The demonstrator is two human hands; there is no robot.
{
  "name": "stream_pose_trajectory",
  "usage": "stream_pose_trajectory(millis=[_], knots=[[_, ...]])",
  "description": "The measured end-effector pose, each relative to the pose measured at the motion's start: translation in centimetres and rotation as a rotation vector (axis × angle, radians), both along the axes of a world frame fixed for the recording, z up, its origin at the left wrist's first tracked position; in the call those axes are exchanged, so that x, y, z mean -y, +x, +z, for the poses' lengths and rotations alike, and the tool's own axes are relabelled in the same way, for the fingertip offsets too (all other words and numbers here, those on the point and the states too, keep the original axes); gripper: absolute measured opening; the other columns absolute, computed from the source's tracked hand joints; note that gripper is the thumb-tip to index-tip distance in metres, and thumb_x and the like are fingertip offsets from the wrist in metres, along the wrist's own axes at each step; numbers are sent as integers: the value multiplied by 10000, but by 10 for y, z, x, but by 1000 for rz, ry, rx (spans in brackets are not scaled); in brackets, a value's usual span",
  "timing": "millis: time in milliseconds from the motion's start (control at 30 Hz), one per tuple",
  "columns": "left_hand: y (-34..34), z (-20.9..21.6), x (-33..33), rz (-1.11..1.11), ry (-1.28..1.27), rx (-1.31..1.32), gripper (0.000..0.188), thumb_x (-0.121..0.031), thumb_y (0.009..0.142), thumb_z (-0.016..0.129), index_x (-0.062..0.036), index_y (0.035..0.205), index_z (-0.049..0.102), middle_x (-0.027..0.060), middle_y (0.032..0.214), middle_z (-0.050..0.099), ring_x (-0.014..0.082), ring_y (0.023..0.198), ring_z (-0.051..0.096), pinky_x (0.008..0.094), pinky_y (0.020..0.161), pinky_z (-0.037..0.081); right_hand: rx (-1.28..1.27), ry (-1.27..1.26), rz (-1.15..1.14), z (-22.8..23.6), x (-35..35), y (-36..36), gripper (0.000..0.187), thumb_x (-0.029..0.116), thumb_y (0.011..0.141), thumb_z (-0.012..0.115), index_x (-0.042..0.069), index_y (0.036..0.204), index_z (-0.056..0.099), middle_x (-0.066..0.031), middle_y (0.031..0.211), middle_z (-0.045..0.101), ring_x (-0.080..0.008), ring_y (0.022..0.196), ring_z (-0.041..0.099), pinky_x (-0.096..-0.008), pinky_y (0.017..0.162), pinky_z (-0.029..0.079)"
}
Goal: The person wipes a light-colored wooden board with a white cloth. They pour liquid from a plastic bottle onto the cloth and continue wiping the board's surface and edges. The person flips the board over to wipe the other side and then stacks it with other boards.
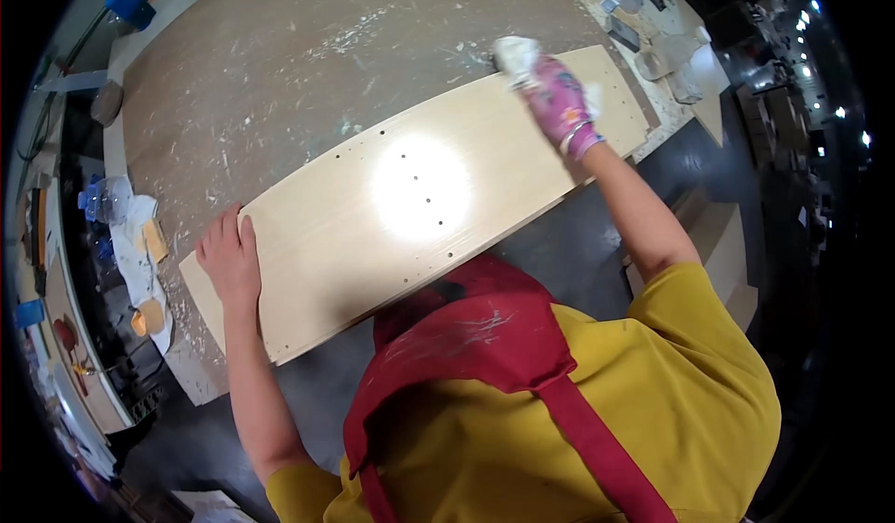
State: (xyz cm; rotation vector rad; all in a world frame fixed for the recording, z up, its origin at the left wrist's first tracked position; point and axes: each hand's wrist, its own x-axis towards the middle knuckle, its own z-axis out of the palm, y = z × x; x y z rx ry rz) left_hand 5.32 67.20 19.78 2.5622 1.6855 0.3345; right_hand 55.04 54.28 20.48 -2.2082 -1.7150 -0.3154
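Two hands are at work on a long pale board [326,229], and what a spread they make! The board lies slantwise along the near side of the scuffed worktable [270,66], right up against the person's front, probably so that both ends come within reach. Over at its left end, the bare left hand [229,257] lies flat, fingers loosely extended, pinching nothing; that looks like a steadying press, keeping the wood from sliding. What seems to be a second pale panel [207,295] pokes out beneath that palm.

Now across to the right hand [557,105], in a pink-purple patterned glove, blurred at the far edge! Its fingers are curled around a wadded white cloth [518,57], bunched so that a soft bulge sticks out ahead of the knuckles. Whether the cloth touches the wood, I cannot tell. The glove presumably shields the hand that handles the cloth, while the left goes bare for a surer feel.

Mid-board, a glare surrounds a row of dark holes [416,178]. And off to the right, a clear bottle [664,59] lies just beyond the board, handy for the gloved side.
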Motion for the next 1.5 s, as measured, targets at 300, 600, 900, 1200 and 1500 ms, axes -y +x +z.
stream_pose_trajectory(millis=[300, 600, 900, 1200, 1500], knots=[[4, 3, -1, 5, 5, -20, 336, -331, 941, 426, -154, 1197, 551, 59, 1138, 564, 251, 1113, 490, 481, 1028, 253, -90, -33, 518, 11, 43, -131, 310, 124, 712, 602, 168, 1016, 646, -105, 1058, 606, -292, 1057, 553, -429, 894, 442], [2, -2, -1, 23, 3, -40, 331, -328, 939, 430, -146, 1182, 561, 74, 1124, 570, 248, 1100, 498, 469, 1017, 268, -27, 63, 140, 18, 42, -68, 319, 246, 816, 573, 9, 1028, 598, -212, 1027, 576, -374, 917, 559, -453, 823, 449], [-3, -8, -3, 1, 36, -22, 350, -330, 938, 431, -145, 1210, 550, 73, 1170, 559, 253, 1141, 482, 472, 1031, 255, -281, -225, 679, 20, 33, -185, 379, 193, 680, 664, 176, 1057, 632, -96, 1109, 581, -295, 1004, 562, -422, 839, 454], [5, 4, -1, -9, 2, -45, 340, -309, 937, 425, -125, 1192, 555, 72, 1145, 563, 256, 1125, 487, 461, 1018, 265, -43, -367, 357, 53, 47, -88, 333, 228, 733, 644, 103, 1039, 609, -113, 1008, 581, -293, 923, 578, -405, 812, 473], [4, 0, -1, -44, 13, -15, 341, -297, 943, 416, -100, 1186, 553, 77, 1180, 561, 254, 1127, 492, 443, 1005, 275, -170, -185, -160, 40, 49, 30, 397, 295, 812, 614, 57, 1127, 577, -185, 1148, 544, -359, 1021, 555, -409, 868, 457]])
